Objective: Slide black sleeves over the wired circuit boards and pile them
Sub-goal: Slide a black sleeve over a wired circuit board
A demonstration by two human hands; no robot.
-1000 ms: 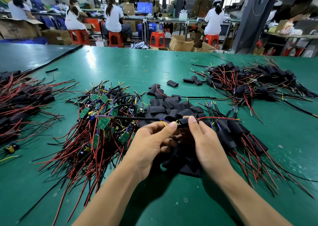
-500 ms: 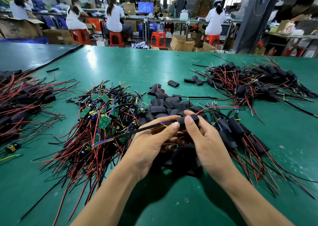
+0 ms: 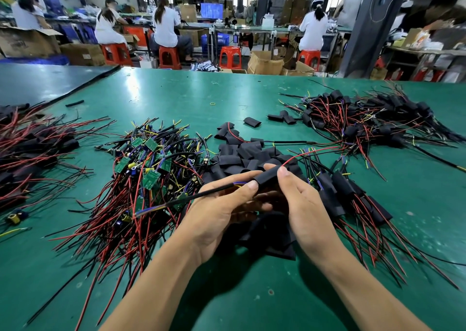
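Observation:
Both hands hold one wired board above the green table (image 3: 227, 99). My right hand (image 3: 305, 204) pinches the black sleeve (image 3: 267, 175) that covers the board. My left hand (image 3: 222, 209) pinches the same sleeve at its left end, where a black cable (image 3: 181, 201) runs out to the left. A red wire (image 3: 310, 153) leaves the sleeve's right end. The board itself is hidden inside the sleeve. Bare green boards with wires (image 3: 148, 169) lie heaped to the left. Loose black sleeves (image 3: 247, 154) lie just beyond my hands. Sleeved boards (image 3: 340, 192) lie piled to the right.
A larger pile of sleeved boards (image 3: 373, 119) sits at the far right, another (image 3: 27, 149) at the left edge. A dark mat (image 3: 37, 83) covers the far left corner. Several people sit on red stools (image 3: 229, 56) beyond the table, among cardboard boxes.
The sleeve has slid further over the board, and the assembly has tilted, its cable end swinging down to the left. Both hands have kept their hold.

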